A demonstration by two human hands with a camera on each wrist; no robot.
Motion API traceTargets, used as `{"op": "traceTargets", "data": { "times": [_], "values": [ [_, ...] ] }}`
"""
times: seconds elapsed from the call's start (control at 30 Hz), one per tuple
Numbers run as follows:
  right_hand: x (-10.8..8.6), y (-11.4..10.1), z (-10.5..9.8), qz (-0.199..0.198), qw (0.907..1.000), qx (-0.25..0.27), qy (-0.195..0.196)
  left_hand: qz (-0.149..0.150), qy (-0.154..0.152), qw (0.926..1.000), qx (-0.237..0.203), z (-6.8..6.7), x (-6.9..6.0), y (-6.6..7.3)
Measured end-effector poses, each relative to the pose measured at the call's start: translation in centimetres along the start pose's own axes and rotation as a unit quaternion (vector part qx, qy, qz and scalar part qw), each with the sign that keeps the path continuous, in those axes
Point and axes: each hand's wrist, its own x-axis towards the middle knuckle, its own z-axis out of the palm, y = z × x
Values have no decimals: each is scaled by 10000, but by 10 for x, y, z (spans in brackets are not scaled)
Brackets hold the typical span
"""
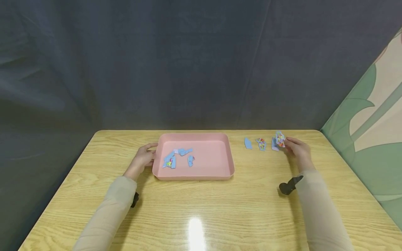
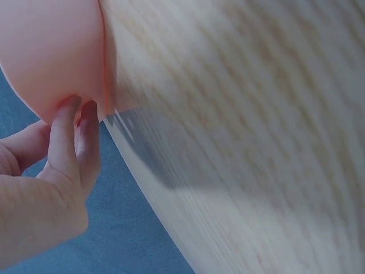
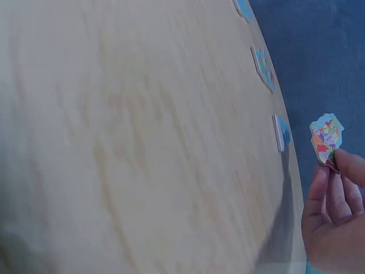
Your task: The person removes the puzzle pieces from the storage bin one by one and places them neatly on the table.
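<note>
My left hand (image 1: 143, 159) rests its fingertips against the outer left wall of a pink tray (image 1: 216, 177). In the left wrist view those fingers (image 2: 64, 140) touch the tray's outside near its corner. At the right, my right hand (image 1: 298, 150) pinches a multicoloured, map-like puzzle piece (image 1: 280, 139) with a light blue edge between thumb and fingers, raised above the table. The right wrist view shows this puzzle piece (image 3: 327, 140) tilted upright. Just behind it lies a blue puzzle piece (image 1: 274, 144), partly covered in the head view.
A colourful puzzle piece (image 1: 261, 144) and a plain blue one (image 1: 248, 143) lie in a row right of the tray. Inside the tray, several blue pieces sit left, with a small separate piece (image 1: 190, 160). A dark curtain (image 1: 201, 69) stands behind the wooden table (image 1: 238, 209).
</note>
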Motion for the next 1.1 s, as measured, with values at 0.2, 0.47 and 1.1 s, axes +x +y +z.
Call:
{"op": "traceTargets", "data": {
  "times": [0.2, 0.47, 1.1],
  "values": [
    [-6, -1, -6, 204, 9981, 547, 209, -1, 9, 10000, 0, 0, 1, -1],
    [-1, 3, -14, 231, 9982, 363, 417, -44, 36, 10000, 34, 1, 3, -2],
    [2, 9, -9, -887, 9064, -3995, 1045, -51, 38, 10000, 10, 0, 3, -1]
  ]
}}
